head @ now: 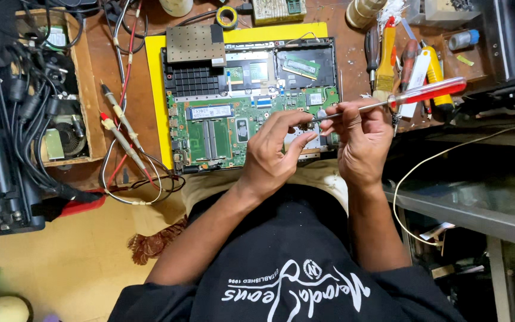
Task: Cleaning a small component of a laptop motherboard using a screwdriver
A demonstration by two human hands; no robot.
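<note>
Nearest the bottom of the frame we look down over a black printed shirt and two bare forearms that rise toward the middle of the picture. Our left hand [272,156], just left of centre, has its thumb and forefinger drawn together at the metal tip of the red-handled transparent screwdriver [388,101]; they seem to pinch something very small there, perhaps a screw, though it is too tiny for us to be sure. Our right hand [362,140], just right of centre, has its fingers curled and pressed around the thin steel shaft, with the red handle sticking out toward the upper right.

Both hands hover over the lower right corner of the opened laptop base with its green circuit board [233,125], which lies on a yellow sheet [153,89] in the upper middle of the frame. We judge the step to be seating a small fastener on the driver tip; the next move would call for a steady descent to a screw hole on the board without dropping the piece.

Left of the laptop lie red and black multimeter probes [117,122] and a wooden box of cables [90,101]. At the upper right sits a cluster of other hand tools with yellow and red handles [415,62].
</note>
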